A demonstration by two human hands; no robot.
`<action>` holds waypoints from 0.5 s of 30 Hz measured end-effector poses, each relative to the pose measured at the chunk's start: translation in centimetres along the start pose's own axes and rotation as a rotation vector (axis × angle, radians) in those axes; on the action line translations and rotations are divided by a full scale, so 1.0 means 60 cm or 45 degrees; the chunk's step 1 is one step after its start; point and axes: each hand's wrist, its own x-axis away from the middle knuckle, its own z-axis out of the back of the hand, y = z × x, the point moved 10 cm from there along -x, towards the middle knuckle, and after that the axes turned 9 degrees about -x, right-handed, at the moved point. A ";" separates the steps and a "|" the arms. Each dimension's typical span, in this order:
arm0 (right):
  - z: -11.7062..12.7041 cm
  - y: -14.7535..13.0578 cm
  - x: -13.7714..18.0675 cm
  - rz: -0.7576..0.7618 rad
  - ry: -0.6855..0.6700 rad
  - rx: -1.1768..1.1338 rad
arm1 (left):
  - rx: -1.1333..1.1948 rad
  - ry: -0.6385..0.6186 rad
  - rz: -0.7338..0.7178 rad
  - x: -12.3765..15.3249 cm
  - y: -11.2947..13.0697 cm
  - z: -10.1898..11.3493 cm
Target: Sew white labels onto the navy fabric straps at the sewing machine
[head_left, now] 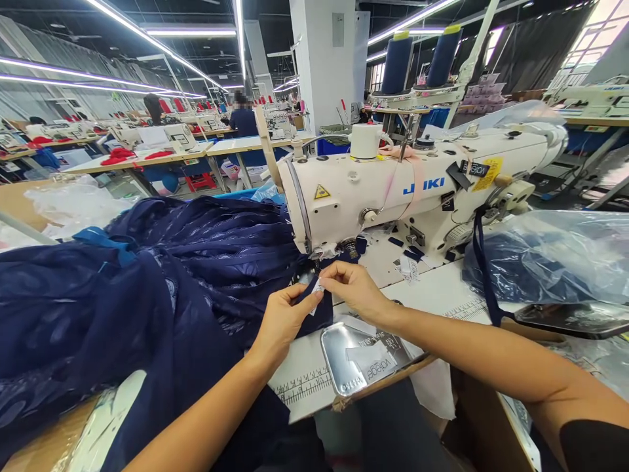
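A small white label [316, 303] lies against the edge of navy fabric [211, 255], just in front of the sewing machine [339, 190] and its needle area. My left hand [285, 314] pinches the label and fabric edge between thumb and fingers from the left. From the right, my right hand [361, 292] has its thumb and forefinger closed at the label's upper end. The fabric spreads in gathered folds to the left of the machine. Below my hands, a shiny metal tray [334, 347] holds printed labels [373, 360].
Dark label pieces [413, 252] and paper scraps lie on the machine bed. A clear plastic bag [545, 255] with navy contents sits at right. Two thread cones [397, 62] stand behind the machine. A person [242, 118] sits among other machines farther back.
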 end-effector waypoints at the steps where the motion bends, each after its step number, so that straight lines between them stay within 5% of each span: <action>1: -0.001 0.000 0.000 0.000 -0.003 0.012 | 0.011 0.001 0.009 -0.001 -0.002 -0.001; 8: -0.015 0.006 0.003 -0.030 -0.198 0.149 | 0.113 -0.088 0.180 0.007 -0.019 -0.006; 11: 0.025 -0.010 -0.013 0.074 -0.290 0.559 | 0.069 -0.042 0.311 0.012 -0.028 0.047; 13: 0.078 -0.031 -0.038 0.214 -0.222 1.086 | -0.122 0.159 0.149 0.005 0.001 0.119; 15: 0.138 -0.046 -0.074 0.258 -0.071 1.623 | -0.532 0.455 -0.306 0.006 0.076 0.177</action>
